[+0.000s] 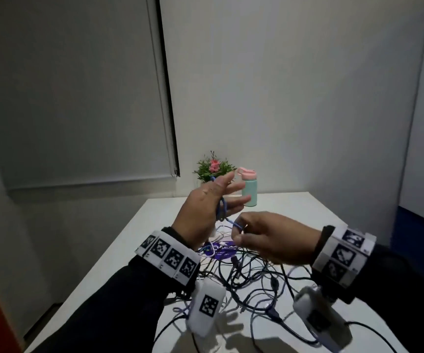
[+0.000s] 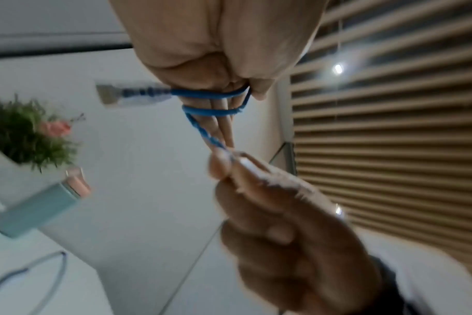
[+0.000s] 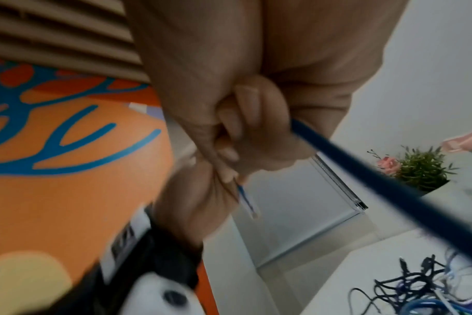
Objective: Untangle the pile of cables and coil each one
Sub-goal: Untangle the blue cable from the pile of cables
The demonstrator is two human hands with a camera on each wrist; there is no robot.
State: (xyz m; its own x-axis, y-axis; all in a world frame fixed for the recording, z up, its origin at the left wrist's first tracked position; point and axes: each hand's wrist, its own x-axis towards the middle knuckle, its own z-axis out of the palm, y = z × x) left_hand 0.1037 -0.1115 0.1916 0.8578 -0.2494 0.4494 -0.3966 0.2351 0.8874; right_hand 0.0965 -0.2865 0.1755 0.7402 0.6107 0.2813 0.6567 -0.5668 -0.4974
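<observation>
My left hand [image 1: 221,197] is raised above the table with its fingers straight, and a blue cable [image 1: 222,210] is wound in a couple of loops round them. In the left wrist view the blue cable [image 2: 210,111] crosses the fingers [image 2: 224,125]. The thumb pins it, and its USB plug [image 2: 113,94] sticks out sideways. My right hand [image 1: 239,233] pinches the same cable just below the loops. From that pinch the cable [image 3: 391,187] runs taut down toward the pile. The tangled pile of cables [image 1: 251,281], dark, blue and white, lies on the white table [image 1: 295,212] under both hands.
A mint bottle with a pink lid [image 1: 249,192] and a small potted plant [image 1: 213,169] stand at the table's far side, behind my left hand. A purple disc [image 1: 221,248] lies under the pile. Walls and a blind enclose the table.
</observation>
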